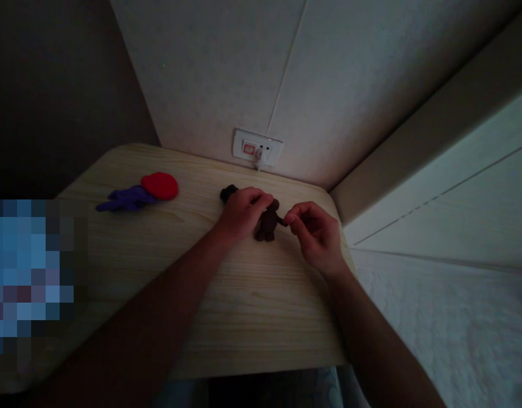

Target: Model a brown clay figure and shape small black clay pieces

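Observation:
A small dark brown figure (pixel 268 222), with a round head, a fat body, stubby feet and thin arms, stands upright on the wooden table. It looks like modelling clay. My left hand (pixel 245 211) is closed around its upper left side, thumb and fingers by the head. With thumb and forefinger, my right hand (pixel 315 232) pinches the end of the figure's arm on the right. A black lump (pixel 229 193) lies just behind my left hand, which partly covers it.
On the table (pixel 243 317), to the left, a flat red disc (pixel 160 186) touches a purple irregular piece (pixel 131 198). A wall socket (pixel 257 147) with a plug sits at the table's back edge. White quilted bedding (pixel 448 328) lies right of the table. A pixelated patch hides the lower left.

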`<state>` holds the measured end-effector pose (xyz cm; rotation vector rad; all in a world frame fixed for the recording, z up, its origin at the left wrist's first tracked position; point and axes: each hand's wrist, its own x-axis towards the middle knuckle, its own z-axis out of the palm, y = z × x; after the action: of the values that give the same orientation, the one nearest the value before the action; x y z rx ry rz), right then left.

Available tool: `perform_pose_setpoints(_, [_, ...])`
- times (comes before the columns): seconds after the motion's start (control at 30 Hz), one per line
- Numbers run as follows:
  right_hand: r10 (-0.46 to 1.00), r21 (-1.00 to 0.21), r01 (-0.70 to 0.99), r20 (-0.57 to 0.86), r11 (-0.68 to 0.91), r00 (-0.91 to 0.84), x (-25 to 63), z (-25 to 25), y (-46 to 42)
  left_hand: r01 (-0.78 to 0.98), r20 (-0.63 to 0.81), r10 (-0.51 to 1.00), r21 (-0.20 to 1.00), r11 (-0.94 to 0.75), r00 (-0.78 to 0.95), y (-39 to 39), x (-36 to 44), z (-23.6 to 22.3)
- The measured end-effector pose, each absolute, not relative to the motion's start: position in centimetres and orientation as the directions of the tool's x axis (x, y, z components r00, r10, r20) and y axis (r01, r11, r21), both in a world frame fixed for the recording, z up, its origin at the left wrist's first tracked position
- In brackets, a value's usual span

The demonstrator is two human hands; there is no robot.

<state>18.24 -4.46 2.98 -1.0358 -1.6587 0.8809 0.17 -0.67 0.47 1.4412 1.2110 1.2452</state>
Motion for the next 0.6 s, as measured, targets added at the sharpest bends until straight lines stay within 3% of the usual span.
perform_pose_setpoints(0.43, [0.918, -0.846, 0.358, 0.345, 0.394, -0.195, 18.68, 3.02, -4.56, 0.124, 0.159, 0.986, 0.979, -0.163, 0.039, -0.51, 0.17, 0.55])
perform_pose_setpoints(0.6, [0.920, -0.891, 0.251, 0.331, 0.379, -0.212, 18.57, 2.73, -4.55, 0.137, 0.160, 0.986, 0.977, -0.164, 0.039, -0.52, 0.12, 0.63])
